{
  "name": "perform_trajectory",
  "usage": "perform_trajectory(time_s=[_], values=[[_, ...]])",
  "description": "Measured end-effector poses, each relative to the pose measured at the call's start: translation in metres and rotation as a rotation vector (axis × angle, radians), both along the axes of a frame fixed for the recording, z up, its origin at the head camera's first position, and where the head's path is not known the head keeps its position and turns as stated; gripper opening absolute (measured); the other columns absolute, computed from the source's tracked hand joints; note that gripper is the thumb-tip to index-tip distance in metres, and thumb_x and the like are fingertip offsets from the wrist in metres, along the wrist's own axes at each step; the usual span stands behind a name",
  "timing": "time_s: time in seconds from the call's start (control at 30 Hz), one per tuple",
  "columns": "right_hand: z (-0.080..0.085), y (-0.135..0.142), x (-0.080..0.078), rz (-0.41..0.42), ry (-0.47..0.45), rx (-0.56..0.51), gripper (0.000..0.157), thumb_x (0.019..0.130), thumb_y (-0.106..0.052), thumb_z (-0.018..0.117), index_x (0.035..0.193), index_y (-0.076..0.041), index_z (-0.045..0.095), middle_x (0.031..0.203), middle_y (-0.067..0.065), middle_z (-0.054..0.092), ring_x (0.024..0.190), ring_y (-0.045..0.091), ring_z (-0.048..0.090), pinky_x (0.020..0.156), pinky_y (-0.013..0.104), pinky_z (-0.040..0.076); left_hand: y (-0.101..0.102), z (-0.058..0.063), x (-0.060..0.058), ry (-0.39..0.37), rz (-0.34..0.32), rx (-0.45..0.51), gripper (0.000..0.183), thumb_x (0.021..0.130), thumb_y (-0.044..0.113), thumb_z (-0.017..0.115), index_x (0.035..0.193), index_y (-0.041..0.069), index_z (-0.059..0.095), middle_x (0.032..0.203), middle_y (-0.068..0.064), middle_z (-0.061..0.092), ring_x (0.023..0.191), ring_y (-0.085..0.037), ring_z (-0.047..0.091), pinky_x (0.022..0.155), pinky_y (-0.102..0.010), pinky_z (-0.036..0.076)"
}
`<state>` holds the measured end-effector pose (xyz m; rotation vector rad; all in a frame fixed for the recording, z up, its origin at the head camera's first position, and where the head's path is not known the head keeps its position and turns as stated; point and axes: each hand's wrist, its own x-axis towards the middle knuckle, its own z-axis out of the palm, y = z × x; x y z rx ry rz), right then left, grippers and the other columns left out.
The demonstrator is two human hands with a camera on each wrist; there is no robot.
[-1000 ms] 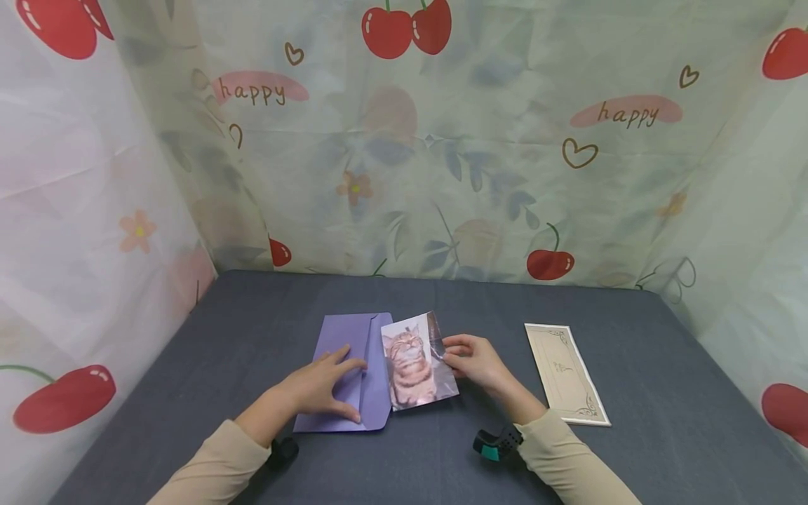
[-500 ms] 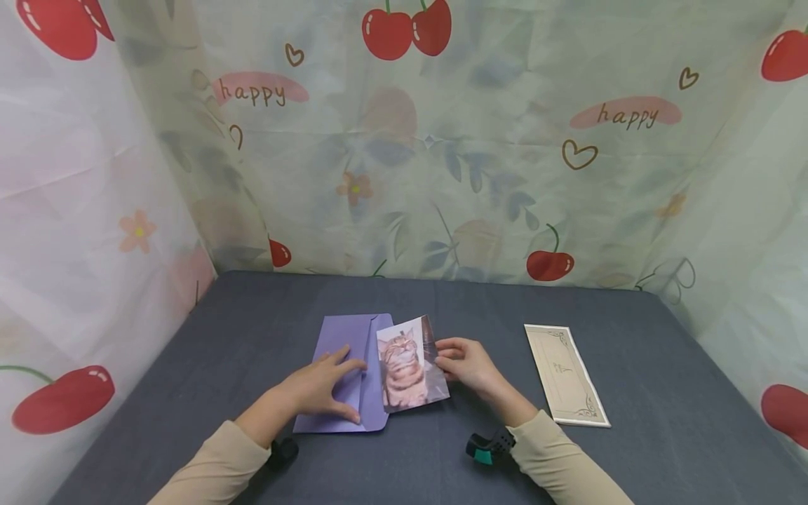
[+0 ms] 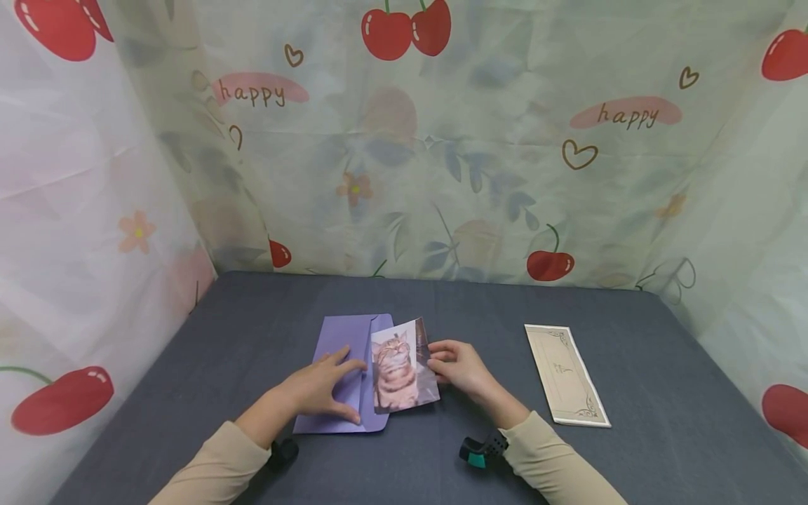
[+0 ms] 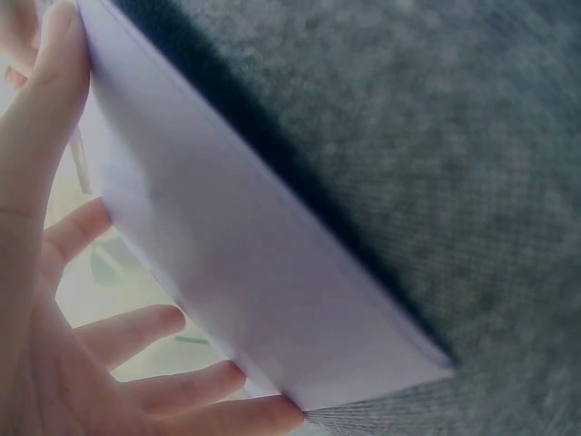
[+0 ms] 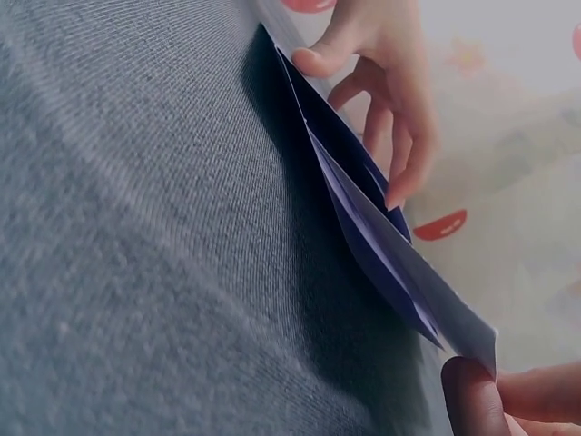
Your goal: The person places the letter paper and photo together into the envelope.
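Note:
A purple envelope (image 3: 337, 333) lies on the dark cloth, its flap spread out to the right. On its body rests my left hand (image 3: 322, 384), fingers spread and thumb near the opening edge. In the left wrist view the envelope's pale surface (image 4: 209, 236) stretches past that hand's fingertips. My right hand (image 3: 463, 368) pinches the right edge of a glossy photo card (image 3: 396, 372) showing a cat with closed eyes. The card overlaps the envelope's flap, slightly tilted. From the right wrist view, the card's left edge (image 5: 349, 177) sits right at the envelope's opening, close to the left hand.
A cream card with ornamental corners (image 3: 564, 375) lies to the right of the right forearm. Dark grey cloth (image 3: 492, 308) covers the table. Printed curtains (image 3: 442, 175) with cherries and the word "happy" hang behind and at both sides.
My right hand has moved a little to the left with the photo card, which now overlaps more of the envelope's flap. The left hand and the envelope have hardly moved.

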<state>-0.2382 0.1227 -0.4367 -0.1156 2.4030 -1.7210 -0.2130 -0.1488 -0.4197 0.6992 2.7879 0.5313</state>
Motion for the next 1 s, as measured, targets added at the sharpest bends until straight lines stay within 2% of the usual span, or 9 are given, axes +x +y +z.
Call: perform_trajectory(time_s=[0.47, 1.0], values=[[-0.002, -0.007, 0.001, 0.039, -0.002, -0.049, 0.033, 0.088, 0.002, 0.057, 0.121, 0.010, 0.053, 0.104, 0.025, 0.064, 0.082, 0.015, 0.065, 0.072, 0.035, 0.057, 0.000, 0.000, 0.000, 0.017, -0.006, 0.001, 0.077, 0.063, 0.054, 0.078, 0.128, 0.024, 0.050, 0.147, -0.028, 0.030, 0.130, -0.054, 0.033, 0.100, -0.062, 0.035], [-0.005, -0.014, 0.002, 0.046, 0.006, -0.054, 0.036, 0.088, 0.004, 0.056, 0.124, 0.008, 0.051, 0.102, 0.024, 0.065, 0.083, 0.017, 0.066, 0.072, 0.034, 0.057, 0.000, -0.002, 0.000, 0.021, -0.008, 0.003, 0.077, 0.064, 0.055, 0.077, 0.128, 0.025, 0.049, 0.148, -0.028, 0.030, 0.131, -0.052, 0.034, 0.099, -0.062, 0.036]])
